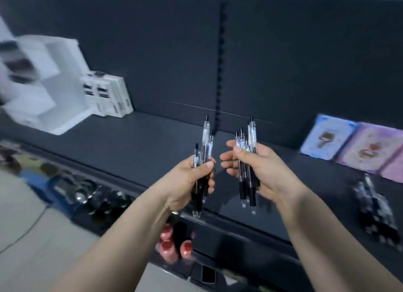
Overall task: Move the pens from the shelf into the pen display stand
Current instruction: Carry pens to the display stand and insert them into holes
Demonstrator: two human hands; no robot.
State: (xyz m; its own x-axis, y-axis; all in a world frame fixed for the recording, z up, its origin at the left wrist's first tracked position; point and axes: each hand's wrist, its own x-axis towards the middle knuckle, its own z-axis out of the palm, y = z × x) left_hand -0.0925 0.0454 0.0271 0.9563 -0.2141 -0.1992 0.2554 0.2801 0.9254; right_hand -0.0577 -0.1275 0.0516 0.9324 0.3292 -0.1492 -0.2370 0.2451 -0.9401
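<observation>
Fingers [211, 183] of left hand [187, 179], right hand [262, 170] hold pens [205, 135] upright, tip-down.

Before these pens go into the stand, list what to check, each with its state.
1. Left hand grips left bundle: ok.
2. Right hand grips right bundle: ok.
3. Pens level within each bundle: not ok, staggered.
4. Display stand in sight, far left: ok.
5. Free slots in the stand: cannot tell, blurred.
6. Shelf cleared of pens: not ok, loose pens lie at the right.
</observation>
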